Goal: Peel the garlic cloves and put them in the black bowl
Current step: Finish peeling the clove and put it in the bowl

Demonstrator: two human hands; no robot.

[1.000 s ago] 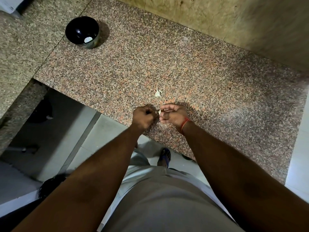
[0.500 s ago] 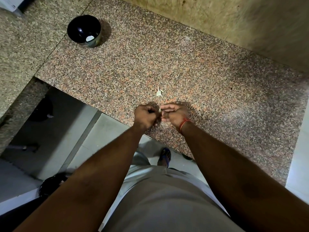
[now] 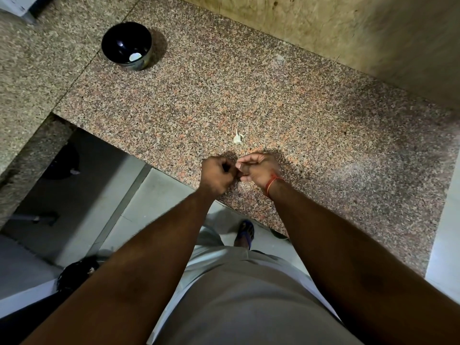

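Now both hands meet knuckle to knuckle over the near edge of the granite counter (image 3: 286,100). Curled into a tight fist, the left hand (image 3: 217,174) turns its back to the camera, with its fingertips tucked toward the right hand. Half curled, the right hand (image 3: 258,170) has its thumb and fingers bent in toward the left, and the two touch where the fingertips come together. Whatever they pinch there is hidden between the fingers, so I cannot tell what either hand has hold of, or whether a clove sits in the gap. A red thread (image 3: 272,183) circles the right wrist.

Just beyond the hands, a little past the right hand's knuckles, a pale scrap of garlic (image 3: 237,138) lies on the stone, apart from both hands; whether it is skin or a clove piece is too small to tell. Far off past the left hand, well away up the counter, stands the black bowl (image 3: 117,43), upright, with one white clove (image 3: 135,56) resting inside near its closer wall.

Below the forearms are the person's light shirt (image 3: 244,300), and under the counter edge a foot in a blue sandal (image 3: 245,234) on the tiled floor (image 3: 159,202).
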